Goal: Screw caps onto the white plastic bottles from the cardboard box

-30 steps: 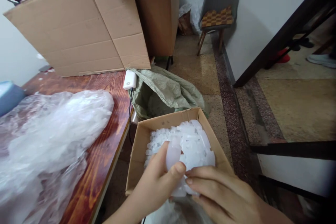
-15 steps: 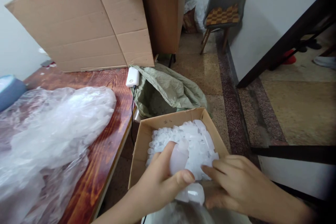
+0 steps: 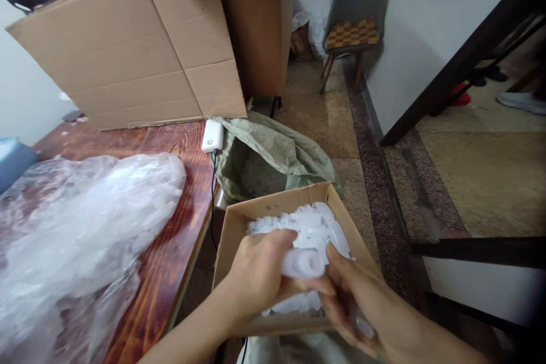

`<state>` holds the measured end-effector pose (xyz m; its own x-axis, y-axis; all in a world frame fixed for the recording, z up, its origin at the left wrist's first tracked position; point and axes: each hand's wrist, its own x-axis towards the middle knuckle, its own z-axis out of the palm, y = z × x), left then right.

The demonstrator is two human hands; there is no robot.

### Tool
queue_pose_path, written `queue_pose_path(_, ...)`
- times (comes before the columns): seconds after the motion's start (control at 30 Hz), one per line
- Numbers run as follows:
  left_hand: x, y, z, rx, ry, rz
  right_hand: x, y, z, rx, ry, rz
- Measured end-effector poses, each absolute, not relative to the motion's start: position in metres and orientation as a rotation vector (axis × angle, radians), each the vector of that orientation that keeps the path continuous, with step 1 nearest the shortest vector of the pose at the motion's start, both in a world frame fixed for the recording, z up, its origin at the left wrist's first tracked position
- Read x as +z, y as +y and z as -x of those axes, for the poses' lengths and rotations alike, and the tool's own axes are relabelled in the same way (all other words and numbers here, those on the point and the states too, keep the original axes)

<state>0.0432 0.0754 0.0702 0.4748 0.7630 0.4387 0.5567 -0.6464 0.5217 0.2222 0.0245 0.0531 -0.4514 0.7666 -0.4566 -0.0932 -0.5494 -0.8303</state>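
Note:
My left hand (image 3: pixel 256 278) is closed around a translucent white plastic bottle (image 3: pixel 303 263), which lies sideways over an open cardboard box (image 3: pixel 273 206). The box is filled with several similar white bottles (image 3: pixel 313 227). My right hand (image 3: pixel 360 310) is at the bottle's right end, and its thumb touches the bottle. Its fingers curl under, with a small pale plastic piece (image 3: pixel 363 327) showing between them. Both hands hover over the near half of the box, which stands on the floor beside the table.
A wooden table (image 3: pixel 170 153) at left carries a heap of clear plastic bags (image 3: pixel 81 227), a large cardboard box (image 3: pixel 128 51) and a white power bank (image 3: pixel 212 135) with a cable. A green woven sack (image 3: pixel 273 153) lies behind the bottle box. A chair (image 3: pixel 354 17) stands by the far wall.
My left hand has turned the bottle from upright to lying sideways. My right hand has left the pile in the box and come up to the bottle's end.

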Motion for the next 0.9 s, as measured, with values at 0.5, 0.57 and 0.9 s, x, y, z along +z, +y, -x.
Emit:
queue_pose_path(0.5, 0.077, 0.067, -0.061, 1.013, 0.908, -2.598, 0.06, 0.044, -0.231, 1.873, -1.349, 1.325)
queue_pose_path(0.57, 0.07, 0.082, -0.056, 1.001, 0.983, -2.651, 0.059, 0.046, -0.233, 1.996, -1.119, 1.354)
queue_pose_path(0.9, 0.037, 0.18, -0.042, 1.031, 1.812, -2.245, 0.045, 0.024, -0.25, 1.87, -0.814, 1.191)
